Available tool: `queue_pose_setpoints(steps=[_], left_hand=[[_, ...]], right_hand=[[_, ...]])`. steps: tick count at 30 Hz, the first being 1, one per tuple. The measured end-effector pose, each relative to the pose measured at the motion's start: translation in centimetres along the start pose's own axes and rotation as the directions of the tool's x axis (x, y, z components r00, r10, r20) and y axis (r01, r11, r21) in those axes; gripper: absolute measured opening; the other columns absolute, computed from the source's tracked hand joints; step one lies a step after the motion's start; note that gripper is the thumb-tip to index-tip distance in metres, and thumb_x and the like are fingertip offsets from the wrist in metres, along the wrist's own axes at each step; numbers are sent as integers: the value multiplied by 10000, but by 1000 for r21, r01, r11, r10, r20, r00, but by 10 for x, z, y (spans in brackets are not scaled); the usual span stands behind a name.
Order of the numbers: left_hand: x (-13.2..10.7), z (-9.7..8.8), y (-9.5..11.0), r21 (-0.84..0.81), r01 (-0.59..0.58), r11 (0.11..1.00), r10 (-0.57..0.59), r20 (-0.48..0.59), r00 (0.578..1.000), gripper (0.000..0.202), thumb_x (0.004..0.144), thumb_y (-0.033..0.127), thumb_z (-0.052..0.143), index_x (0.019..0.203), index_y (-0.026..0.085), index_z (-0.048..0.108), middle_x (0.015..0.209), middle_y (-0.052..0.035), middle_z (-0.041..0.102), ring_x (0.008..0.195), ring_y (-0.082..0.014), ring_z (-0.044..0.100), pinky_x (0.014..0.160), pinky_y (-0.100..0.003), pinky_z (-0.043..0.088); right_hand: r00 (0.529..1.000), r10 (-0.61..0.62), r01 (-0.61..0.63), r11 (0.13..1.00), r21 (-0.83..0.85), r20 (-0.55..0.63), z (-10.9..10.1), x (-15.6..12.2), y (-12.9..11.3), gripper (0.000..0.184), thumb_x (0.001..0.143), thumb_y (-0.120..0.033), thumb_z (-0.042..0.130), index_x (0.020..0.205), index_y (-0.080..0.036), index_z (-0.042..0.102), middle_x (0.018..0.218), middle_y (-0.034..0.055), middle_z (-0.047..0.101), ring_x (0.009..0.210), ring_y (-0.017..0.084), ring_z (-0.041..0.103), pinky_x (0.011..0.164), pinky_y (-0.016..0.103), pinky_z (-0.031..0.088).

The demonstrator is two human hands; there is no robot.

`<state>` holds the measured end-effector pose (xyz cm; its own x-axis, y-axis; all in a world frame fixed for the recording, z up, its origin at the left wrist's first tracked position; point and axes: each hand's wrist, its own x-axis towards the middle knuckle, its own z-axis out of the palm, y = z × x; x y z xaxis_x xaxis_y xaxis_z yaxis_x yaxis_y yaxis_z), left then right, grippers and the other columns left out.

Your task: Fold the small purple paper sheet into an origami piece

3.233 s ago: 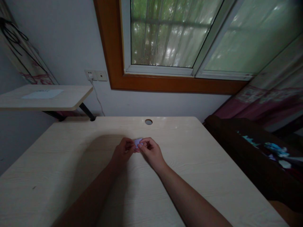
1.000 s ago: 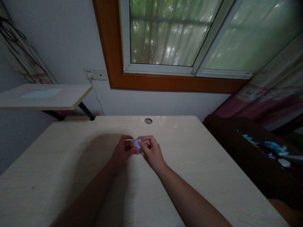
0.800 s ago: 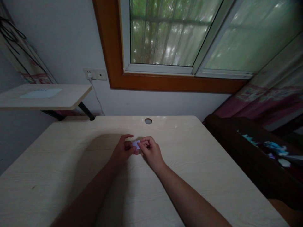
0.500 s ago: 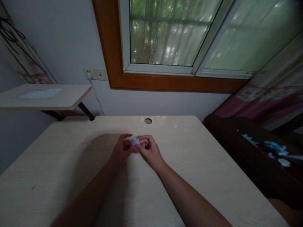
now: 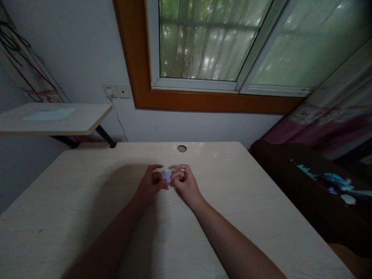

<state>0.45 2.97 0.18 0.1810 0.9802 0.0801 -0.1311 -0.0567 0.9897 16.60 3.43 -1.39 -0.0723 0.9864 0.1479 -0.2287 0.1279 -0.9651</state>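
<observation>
A small pale-lilac piece, flat and paper-like (image 5: 166, 177), is held up between my two hands above the desk. My left hand (image 5: 150, 182) pinches its left side between thumb and fingers, the index finger stretched out above. At its right edge, the thumb and a bent finger of my right hand (image 5: 185, 181) close on the piece. The fingertips cover both ends, so its full outline is hidden.
The pale wooden desk (image 5: 232, 186) has a round cable hole (image 5: 181, 148) near its back edge. A raised shelf (image 5: 95, 120) with a paper sheet (image 5: 49, 114) stands at the left. Behind are a wall socket (image 5: 116, 91) and a window; dark furniture (image 5: 302, 193) stands at the right.
My right thumb has slid a little to the right, from the middle of the lilac piece to its right edge, so more of its face shows. My left hand has hardly moved.
</observation>
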Motion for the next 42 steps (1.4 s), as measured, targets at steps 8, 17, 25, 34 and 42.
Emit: queue_pose_setpoints(steps=[8,17,25,34,42], left_hand=[[0,-2,0,-45,-4,999,3,-14,1000,506,771,261,699,1181,201,409,616,122,499,561,-121,667,656,-291,567],[0,-1,0,-7,-15,1000,15,6,1000,481,783,266,686,1180,198,423,623,113,502,593,-125,672,670,-281,551],[-1,-4,-3,-21,-29,999,30,6,1000,460,840,277,625,1227,198,390,705,70,590,653,-138,698,673,-270,549],[0,0,-7,67,-34,997,34,-4,999,472,809,237,649,1214,200,408,639,105,521,617,-131,685,679,-288,562],[0,1,-1,-11,-6,1000,6,-12,1000,485,797,239,663,1204,195,401,650,100,548,612,-129,685,673,-286,569]], right_hand=[[998,39,-37,998,50,-44,0,1,-10,337,773,-235,655,1043,-238,454,757,-46,679,473,86,535,493,217,425],[999,-8,9,1000,-11,42,-1,2,-3,365,789,-300,720,1075,-238,502,739,-35,643,561,113,562,530,239,453],[1000,-25,25,1000,-15,16,-2,1,-1,298,790,-262,709,1015,-233,516,722,-42,627,548,103,536,523,229,416],[1000,-25,25,997,-77,8,-2,0,2,309,778,-260,709,1018,-236,517,711,-46,604,537,103,509,505,229,399],[999,-18,15,996,-86,-28,0,-1,-4,262,777,-235,677,980,-227,512,705,-49,612,528,95,508,497,218,400]])
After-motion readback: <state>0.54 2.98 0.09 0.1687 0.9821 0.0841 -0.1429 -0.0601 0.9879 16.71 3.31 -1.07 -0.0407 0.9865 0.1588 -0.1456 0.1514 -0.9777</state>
